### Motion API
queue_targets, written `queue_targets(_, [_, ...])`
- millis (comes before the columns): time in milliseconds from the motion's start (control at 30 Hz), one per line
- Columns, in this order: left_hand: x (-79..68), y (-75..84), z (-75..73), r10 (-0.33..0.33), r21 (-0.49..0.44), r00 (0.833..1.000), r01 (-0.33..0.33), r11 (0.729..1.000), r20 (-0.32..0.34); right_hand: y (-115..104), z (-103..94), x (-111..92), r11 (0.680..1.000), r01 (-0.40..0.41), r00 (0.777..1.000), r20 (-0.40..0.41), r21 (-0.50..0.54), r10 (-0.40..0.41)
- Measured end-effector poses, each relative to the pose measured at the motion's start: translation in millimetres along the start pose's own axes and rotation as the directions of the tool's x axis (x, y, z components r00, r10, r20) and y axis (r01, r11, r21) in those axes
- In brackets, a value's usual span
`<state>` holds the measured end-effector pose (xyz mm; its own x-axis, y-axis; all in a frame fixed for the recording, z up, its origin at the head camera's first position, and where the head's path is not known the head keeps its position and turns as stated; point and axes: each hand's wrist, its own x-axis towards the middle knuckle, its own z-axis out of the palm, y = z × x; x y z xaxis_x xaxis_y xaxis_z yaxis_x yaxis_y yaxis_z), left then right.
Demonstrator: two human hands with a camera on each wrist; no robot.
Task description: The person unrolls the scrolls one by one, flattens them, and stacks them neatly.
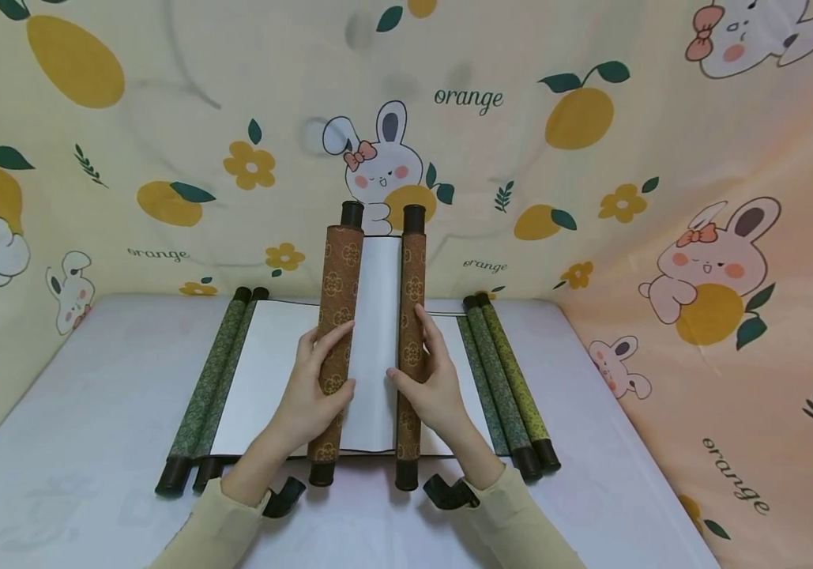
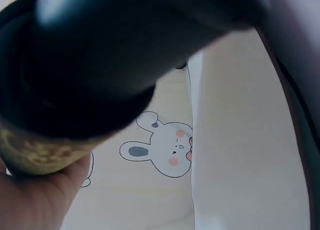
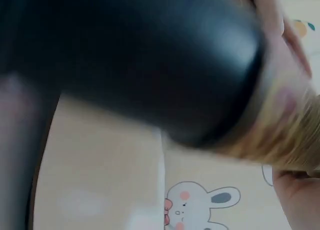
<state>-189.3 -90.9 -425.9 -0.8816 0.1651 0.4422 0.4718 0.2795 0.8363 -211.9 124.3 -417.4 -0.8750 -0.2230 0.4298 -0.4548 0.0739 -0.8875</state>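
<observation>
A scroll with two brown, flower-patterned rolls stands out toward the camera above the table, its white paper [image 1: 376,340] stretched between them. My left hand [image 1: 306,399] grips the left brown roll [image 1: 342,273], thumb and fingers around its lower half. Around the right brown roll [image 1: 414,273] curl the thumb and fingers of my right hand [image 1: 442,391]. Black knobs cap both rolls at top and bottom. Close up in the left wrist view, a black knob [image 2: 125,45] hides much of the roll and hand. Another black knob [image 3: 175,60] fills the upper right wrist view.
Behind the brown scroll lies white paper [image 1: 271,356] on the table [image 1: 79,442]. Green rolls [image 1: 208,387] with black ends flank it on the left; on the right lie another green roll [image 1: 498,387] and a yellow-green one [image 1: 520,379]. A printed cloth [image 1: 271,79] hangs behind.
</observation>
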Motion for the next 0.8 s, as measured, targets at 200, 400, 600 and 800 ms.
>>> queue_targets(200, [0.6, -1.4, -0.9, 0.016, -0.041, 0.999, -0.017, 0.999, -0.033, -5, -3.3, 0, 0.998, 0.017, 1.0, -0.018, -0.053, -0.018])
queue_targets(400, [0.9, 0.0, -5.5, 0.007, -0.084, 0.999, -0.011, 0.996, -0.045, -6, -7.8, -1, 1.0, 0.015, 1.0, 0.026, 0.009, -0.015])
queue_targets(600, [1.2, 1.7, -11.5, -0.022, -0.083, 0.999, 0.018, 0.996, -0.042, -5, -15.0, 0, 0.997, 0.05, 0.998, 0.027, 0.058, -0.052])
queue_targets(800, [1.8, 0.2, -17.1, -0.003, -0.074, 0.998, -0.001, 0.997, -0.058, -8, -20.4, 3, 0.995, 0.058, 0.997, 0.043, 0.081, -0.062])
